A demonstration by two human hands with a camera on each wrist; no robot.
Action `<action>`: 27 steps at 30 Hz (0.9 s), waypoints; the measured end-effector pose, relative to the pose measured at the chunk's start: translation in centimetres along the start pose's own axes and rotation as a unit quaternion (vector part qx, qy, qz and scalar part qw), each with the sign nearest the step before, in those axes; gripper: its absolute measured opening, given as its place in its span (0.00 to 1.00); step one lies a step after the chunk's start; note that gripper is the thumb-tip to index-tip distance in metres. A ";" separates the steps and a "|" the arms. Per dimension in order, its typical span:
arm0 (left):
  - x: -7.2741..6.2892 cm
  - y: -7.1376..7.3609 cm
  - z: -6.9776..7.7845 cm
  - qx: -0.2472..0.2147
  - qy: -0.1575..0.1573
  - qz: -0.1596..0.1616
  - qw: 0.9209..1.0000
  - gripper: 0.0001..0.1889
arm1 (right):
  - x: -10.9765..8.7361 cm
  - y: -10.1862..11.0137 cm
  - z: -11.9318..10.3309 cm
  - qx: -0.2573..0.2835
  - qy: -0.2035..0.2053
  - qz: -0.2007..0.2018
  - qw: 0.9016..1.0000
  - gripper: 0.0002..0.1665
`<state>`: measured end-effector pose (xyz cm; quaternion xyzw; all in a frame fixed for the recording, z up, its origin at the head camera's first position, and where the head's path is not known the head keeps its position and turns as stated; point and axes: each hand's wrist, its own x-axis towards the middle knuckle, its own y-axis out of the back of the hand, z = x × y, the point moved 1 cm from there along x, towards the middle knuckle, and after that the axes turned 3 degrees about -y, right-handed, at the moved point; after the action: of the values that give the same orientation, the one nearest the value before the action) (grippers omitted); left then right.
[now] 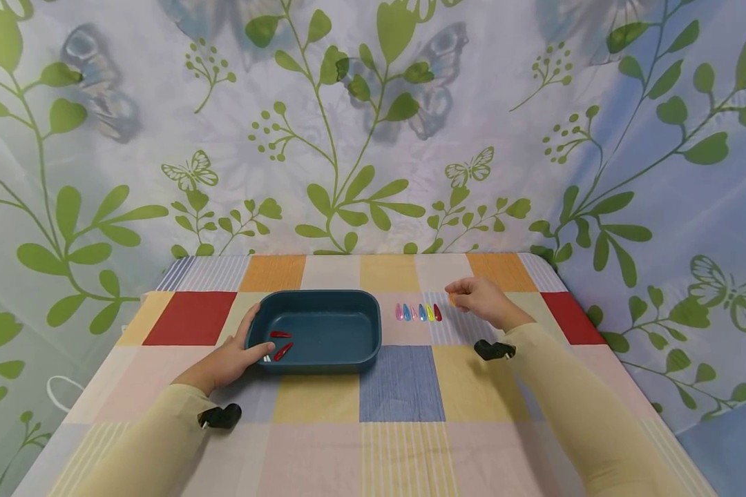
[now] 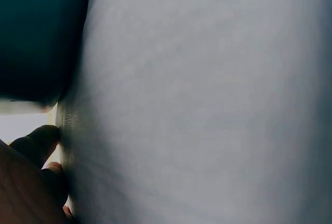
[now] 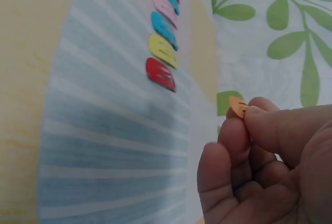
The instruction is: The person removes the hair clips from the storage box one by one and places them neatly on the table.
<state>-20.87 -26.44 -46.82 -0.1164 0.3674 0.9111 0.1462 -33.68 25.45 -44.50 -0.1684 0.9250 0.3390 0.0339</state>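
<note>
My right hand [image 1: 481, 301] pinches an orange snap hair clip [image 3: 238, 107] between thumb and fingertips, raised above the cloth. Left of that hand, several hair clips lie in a row: pink, blue, yellow, and a red clip [image 3: 160, 73] at the near end. My left hand [image 1: 230, 360] holds the left side of a dark teal tray [image 1: 323, 366], thumb over its rim and fingers along the outer wall. Inside the tray lie two red hair clips [image 1: 283, 351], near its left end. The left wrist view shows only part of the hand and the tray's dark side.
A patchwork-pattern cloth [image 1: 404, 386] covers the table. Behind it hangs a curtain [image 1: 360, 138] with green leaves and butterflies. A white cable [image 1: 62, 393] loops beside the table's left edge.
</note>
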 end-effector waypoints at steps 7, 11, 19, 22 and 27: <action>0.1 0.1 0.0 -0.001 0.000 -0.001 1.000 0.57 | 0.3 -0.6 0.8 -0.046 -0.007 0.004 0.999 0.18; 0.2 0.0 -0.1 -0.002 -0.001 -0.001 1.000 0.57 | 0.8 -1.0 1.6 -0.066 -0.016 0.005 0.998 0.16; 0.2 0.0 -0.1 -0.002 0.002 -0.001 1.000 0.57 | 1.5 -1.6 2.2 -0.095 -0.011 0.000 0.995 0.14; 0.1 0.0 0.0 -0.002 0.003 -0.002 1.000 0.57 | 1.6 -1.9 2.2 -0.100 -0.010 -0.001 0.995 0.14; 0.2 0.1 0.0 -0.002 0.004 -0.002 1.000 0.57 | 1.7 -2.2 2.0 -0.104 -0.002 -0.002 0.995 0.14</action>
<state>-21.05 -26.44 -46.80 -0.1215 0.3661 0.9109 0.1466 -34.65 24.65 -47.75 -0.1717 0.8842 0.4340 0.0190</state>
